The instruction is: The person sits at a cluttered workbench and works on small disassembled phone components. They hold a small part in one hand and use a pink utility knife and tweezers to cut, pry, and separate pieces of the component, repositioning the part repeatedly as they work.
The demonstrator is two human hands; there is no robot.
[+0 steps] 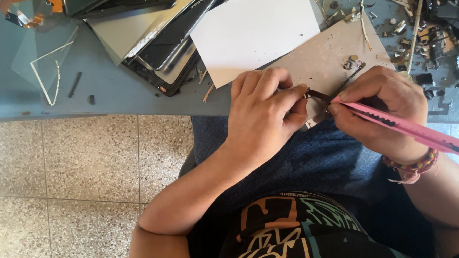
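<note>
White card at 12 o'clock, rectangular, blank. Part: small, dark, thin; pinched by left hand. Right hand grips pink knife, 3 o'clock.

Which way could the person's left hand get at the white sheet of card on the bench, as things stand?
Probably yes, straight forward: the white card lies just beyond the left hand with nothing between them. But its grip is shut on a small dark part, which it would need to release.

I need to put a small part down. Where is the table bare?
Bare blue tabletop lies between the white wire frame and the stacked screens. The white sheet is also bare. The far right corner is crowded with scrap.
</note>
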